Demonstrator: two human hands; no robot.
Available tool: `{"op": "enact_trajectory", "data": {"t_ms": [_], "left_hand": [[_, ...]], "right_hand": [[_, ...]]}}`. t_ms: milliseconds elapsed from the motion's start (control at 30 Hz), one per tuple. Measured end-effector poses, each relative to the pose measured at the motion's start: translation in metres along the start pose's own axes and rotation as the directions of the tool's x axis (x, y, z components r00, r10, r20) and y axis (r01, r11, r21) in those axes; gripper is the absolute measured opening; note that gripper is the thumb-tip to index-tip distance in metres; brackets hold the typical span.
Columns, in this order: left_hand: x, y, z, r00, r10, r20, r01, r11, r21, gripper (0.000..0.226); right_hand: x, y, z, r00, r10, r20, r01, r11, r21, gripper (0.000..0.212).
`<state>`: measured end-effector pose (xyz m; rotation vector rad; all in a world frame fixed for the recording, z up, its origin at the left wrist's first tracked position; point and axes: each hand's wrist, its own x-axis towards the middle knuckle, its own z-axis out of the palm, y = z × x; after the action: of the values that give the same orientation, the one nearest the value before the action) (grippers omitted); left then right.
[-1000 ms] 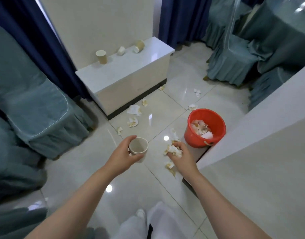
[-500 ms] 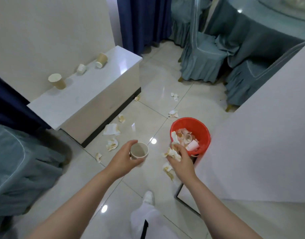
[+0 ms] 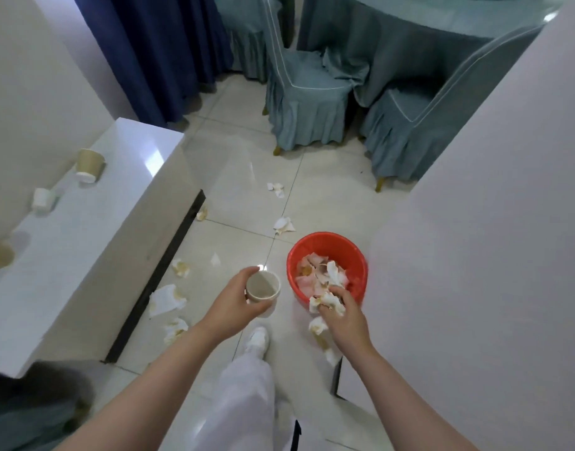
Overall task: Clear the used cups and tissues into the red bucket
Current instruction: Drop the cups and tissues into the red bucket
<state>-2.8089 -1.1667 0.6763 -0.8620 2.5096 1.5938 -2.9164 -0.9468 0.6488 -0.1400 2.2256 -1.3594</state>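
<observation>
At 9 o'clock, three paper cups (image 3: 89,166) sit on the white counter (image 3: 94,242), with stained tissues (image 3: 166,299) on the floor along its base. Your left hand (image 3: 235,302) curls round an upright, empty cup (image 3: 263,288) at 6 o'clock, just left of the red bucket (image 3: 357,255). Your right hand (image 3: 343,312) pinches a crumpled tissue wad (image 3: 326,302) over the bucket's near rim; used tissues already lie inside.

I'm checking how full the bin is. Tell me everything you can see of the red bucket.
The red bucket is a round, open-topped pail that looks like plastic, standing upright on the pale tiled floor beside a white wall panel. It holds crumpled, stained tissues, piled well below the rim. The right hand, gripping a wad of tissues, is over its near rim; whether it touches the rim is unclear.
</observation>
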Motion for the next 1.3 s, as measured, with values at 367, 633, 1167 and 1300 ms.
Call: {"op": "enact_trajectory", "data": {"t_ms": [367,633,1167,1300], "left_hand": [[0.16,-0.007,0.0,0.942,0.005,0.336,-0.091,0.967,0.238,0.079],[0.243,0.009,0.048,0.885,0.024,0.465,-0.137,0.968,0.21,0.064],[0.351,-0.031,0.137,0.832,-0.094,0.548,-0.026,0.978,0.207,0.073],[0.359,-0.037,0.143,0.83,-0.115,0.546,-0.023,0.97,0.241,0.074]], "right_hand": [[0.087,0.006,-0.001,0.952,0.194,-0.237,-0.183,0.981,0.07,0.041],[0.159,0.025,-0.003,0.93,0.25,-0.269,-0.252,0.967,0.029,0.041],[0.272,0.103,-0.001,0.897,0.363,-0.252,-0.375,0.927,0.003,0.063],[0.279,0.109,-0.002,0.895,0.377,-0.24,-0.389,0.921,-0.003,0.07]]}}
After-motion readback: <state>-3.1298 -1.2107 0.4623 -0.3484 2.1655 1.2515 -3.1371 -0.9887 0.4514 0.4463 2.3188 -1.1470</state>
